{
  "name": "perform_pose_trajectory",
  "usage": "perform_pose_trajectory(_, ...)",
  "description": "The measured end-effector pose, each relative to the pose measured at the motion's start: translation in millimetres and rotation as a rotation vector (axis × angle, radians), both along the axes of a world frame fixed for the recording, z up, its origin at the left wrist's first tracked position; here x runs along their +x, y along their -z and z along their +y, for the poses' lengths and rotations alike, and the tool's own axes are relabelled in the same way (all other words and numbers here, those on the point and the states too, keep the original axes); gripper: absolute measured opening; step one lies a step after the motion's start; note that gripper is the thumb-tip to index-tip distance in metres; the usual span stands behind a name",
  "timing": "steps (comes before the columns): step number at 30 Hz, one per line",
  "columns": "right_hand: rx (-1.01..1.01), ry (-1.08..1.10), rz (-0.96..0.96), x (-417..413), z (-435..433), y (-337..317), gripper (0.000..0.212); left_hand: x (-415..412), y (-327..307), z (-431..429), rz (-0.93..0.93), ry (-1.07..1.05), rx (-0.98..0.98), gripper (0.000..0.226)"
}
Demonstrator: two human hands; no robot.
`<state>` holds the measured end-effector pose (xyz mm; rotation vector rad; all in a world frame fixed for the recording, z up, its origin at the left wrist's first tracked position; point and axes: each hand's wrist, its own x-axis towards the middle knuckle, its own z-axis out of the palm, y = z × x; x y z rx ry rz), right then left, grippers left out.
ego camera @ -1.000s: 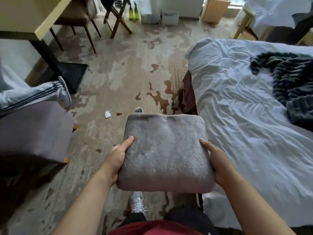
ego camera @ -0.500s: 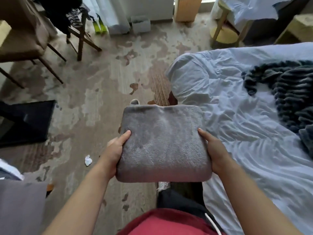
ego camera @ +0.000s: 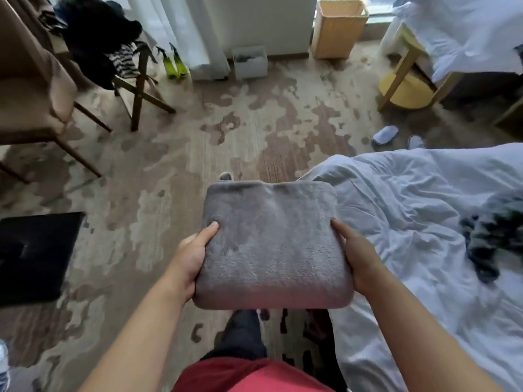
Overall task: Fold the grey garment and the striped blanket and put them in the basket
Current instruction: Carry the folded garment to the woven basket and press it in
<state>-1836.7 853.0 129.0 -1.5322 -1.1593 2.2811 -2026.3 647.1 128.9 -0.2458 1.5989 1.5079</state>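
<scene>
The grey garment (ego camera: 271,244) is folded into a thick square pad and held flat in front of me above the floor. My left hand (ego camera: 192,258) grips its left edge, thumb on top. My right hand (ego camera: 359,256) grips its right edge the same way. The dark striped blanket (ego camera: 492,239) lies crumpled and unfolded on the white bed (ego camera: 410,210) at the right. A tan woven basket (ego camera: 338,28) stands on the floor at the far wall, upright and open at the top.
A brown chair (ego camera: 31,89) and a wooden rack with dark clothes (ego camera: 102,43) stand at the left. A black mat (ego camera: 34,258) lies on the patterned carpet. A yellow stool (ego camera: 407,80), white slippers (ego camera: 385,134) and a small white box (ego camera: 250,62) sit near the far wall.
The view has swung right and up the room, bringing the basket and stool into sight. Both hands keep the same hold on the folded garment.
</scene>
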Motion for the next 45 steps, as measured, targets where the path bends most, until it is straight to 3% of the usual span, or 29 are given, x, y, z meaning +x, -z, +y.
perform_pose_trajectory(9,0.116,0.161,-0.039,-134,192,-17,0.036,-176,-9,244,-0.049,0.224,0.038,0.032)
perform_pose_trajectory(17,0.063,0.326,-0.054,-231,372,11,0.041,-289,1,452,-0.035,0.385,0.007,0.031)
perform_pose_trajectory(33,0.062,0.207,-0.062,-501,766,-10,0.051,-553,-12,824,-0.034,0.347,-0.036,0.031)
perform_pose_trajectory(45,0.065,0.545,-0.078,-591,1036,-26,0.044,-685,-10,1183,-0.061,0.681,-0.069,0.035)
